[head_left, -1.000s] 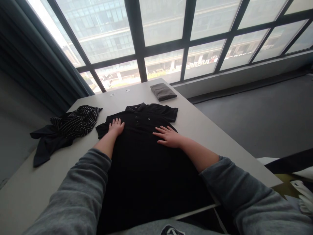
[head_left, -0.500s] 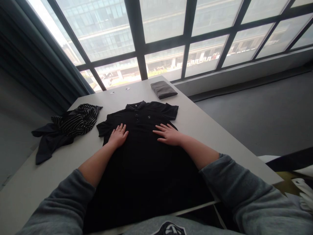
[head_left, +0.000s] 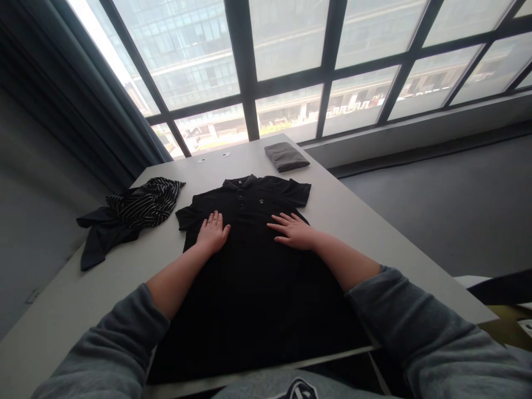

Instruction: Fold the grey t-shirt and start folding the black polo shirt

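A black short-sleeved cotton polo shirt (head_left: 249, 277) lies flat at centre frame on the pale grey table (head_left: 374, 233). The left hand (head_left: 213, 233) and right hand (head_left: 296, 231) rest on its chest, palms down, fingers spread, gripping nothing. Left of centre lies a crumpled black-and-white striped garment (head_left: 137, 208); at upper centre, a folded grey cloth (head_left: 286, 156).

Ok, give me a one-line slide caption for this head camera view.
Both hands, left hand and right hand, rest flat on a black polo shirt spread on a table.
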The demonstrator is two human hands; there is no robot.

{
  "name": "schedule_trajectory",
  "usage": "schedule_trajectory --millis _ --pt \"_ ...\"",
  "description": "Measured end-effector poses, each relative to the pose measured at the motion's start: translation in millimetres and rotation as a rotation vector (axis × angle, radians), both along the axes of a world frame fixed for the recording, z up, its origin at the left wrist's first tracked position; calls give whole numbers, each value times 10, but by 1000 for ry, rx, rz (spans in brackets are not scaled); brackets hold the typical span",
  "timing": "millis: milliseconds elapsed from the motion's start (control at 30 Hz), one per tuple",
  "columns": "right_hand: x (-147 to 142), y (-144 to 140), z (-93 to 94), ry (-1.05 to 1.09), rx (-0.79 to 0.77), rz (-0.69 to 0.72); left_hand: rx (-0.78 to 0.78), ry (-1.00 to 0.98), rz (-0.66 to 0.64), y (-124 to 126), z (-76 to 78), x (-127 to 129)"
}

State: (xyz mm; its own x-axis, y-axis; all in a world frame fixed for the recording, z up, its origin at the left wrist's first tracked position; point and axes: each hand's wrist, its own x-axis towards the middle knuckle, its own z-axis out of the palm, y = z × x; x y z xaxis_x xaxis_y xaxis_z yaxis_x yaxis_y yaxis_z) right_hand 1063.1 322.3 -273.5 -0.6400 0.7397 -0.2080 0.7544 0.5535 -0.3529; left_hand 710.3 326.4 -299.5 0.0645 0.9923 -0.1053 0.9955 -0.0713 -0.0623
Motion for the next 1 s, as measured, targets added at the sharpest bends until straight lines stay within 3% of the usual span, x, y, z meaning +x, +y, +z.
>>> schedule_trajectory --millis 100,233,333,533,633,833,1000 --pt "1 15 -45 4 22 2 9 -33 -188 -251 2 340" --pt "13 34 -100 13 44 4 -47 -81 -219 -440 16 524" --pt "26 36 -110 9 36 5 -42 -91 -170 -443 16 334" --pt "40 39 -123 25 34 12 -16 -52 42 -433 -45 -497" --pt "40 43 -129 21 37 14 -11 -50 118 -451 -67 -766" --pt "35 36 -109 0 44 3 5 -46 145 -479 -43 -784" --pt "36 41 -111 -7 50 -3 123 72 106 -582 150 -502"
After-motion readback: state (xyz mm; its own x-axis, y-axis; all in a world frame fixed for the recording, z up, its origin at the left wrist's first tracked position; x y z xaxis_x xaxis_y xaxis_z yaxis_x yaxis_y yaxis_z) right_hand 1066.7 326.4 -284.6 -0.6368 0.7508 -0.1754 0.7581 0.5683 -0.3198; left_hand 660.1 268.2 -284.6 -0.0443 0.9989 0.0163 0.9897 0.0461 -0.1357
